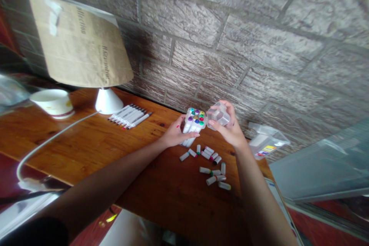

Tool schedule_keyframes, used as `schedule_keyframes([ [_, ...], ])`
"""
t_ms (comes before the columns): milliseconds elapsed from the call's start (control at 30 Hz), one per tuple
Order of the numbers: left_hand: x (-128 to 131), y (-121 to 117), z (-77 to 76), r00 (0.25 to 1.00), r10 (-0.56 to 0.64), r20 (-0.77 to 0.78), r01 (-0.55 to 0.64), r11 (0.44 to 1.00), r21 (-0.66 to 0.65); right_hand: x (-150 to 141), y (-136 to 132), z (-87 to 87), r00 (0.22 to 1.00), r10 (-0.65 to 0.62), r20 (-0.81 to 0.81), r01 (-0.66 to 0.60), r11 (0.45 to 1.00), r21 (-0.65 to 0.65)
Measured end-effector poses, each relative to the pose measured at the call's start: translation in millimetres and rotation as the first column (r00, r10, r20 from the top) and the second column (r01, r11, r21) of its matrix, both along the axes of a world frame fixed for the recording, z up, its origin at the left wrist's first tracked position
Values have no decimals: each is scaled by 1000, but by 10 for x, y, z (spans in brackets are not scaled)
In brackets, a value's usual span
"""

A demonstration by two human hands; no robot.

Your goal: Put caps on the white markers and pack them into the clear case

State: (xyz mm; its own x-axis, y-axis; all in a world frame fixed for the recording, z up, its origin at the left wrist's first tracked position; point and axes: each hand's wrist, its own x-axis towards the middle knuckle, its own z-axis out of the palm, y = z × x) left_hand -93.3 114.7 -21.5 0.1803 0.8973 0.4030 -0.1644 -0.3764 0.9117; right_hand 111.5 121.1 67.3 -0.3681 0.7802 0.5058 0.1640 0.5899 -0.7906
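My left hand (176, 133) is wrapped round a bundle of white markers (193, 122) with coloured end caps, standing tilted on the wooden table (95, 142). My right hand (227, 128) grips a small clear plastic holder (218, 116) just right of the marker tops, almost touching them. Several loose white marker caps (211, 167) lie scattered on the wood below and between my hands.
A row of white markers (129, 116) lies near the white lamp base (108, 101) under a newspaper-print shade (77, 42). A white bowl (53, 102) sits far left. A clear plastic package (266, 144) lies at the right by the brick wall (230, 34). A white cable (49, 142) crosses the left.
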Motion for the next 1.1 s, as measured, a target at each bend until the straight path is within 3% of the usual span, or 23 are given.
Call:
schedule_keyframes([
  [300, -7, -1, -1, 998, 41, -40, -39, 998, 54, 47, 12, -9, 998, -18, 52, 18, 1000, 11],
  [533, -17, 7, -10, 995, 72, -64, -65, 992, 109, 25, 46, -72, 1000, -29, -4, 29, 999, -14],
  [933, -14, 2, -7, 997, 57, -60, -52, 995, 82, 16, 17, -33, 1000, -26, 9, 27, 998, -51],
  [1100, -8, 23, -58, 999, 22, -38, -20, 998, 52, 27, 1, 3, 996, -49, 75, 49, 999, 3],
])
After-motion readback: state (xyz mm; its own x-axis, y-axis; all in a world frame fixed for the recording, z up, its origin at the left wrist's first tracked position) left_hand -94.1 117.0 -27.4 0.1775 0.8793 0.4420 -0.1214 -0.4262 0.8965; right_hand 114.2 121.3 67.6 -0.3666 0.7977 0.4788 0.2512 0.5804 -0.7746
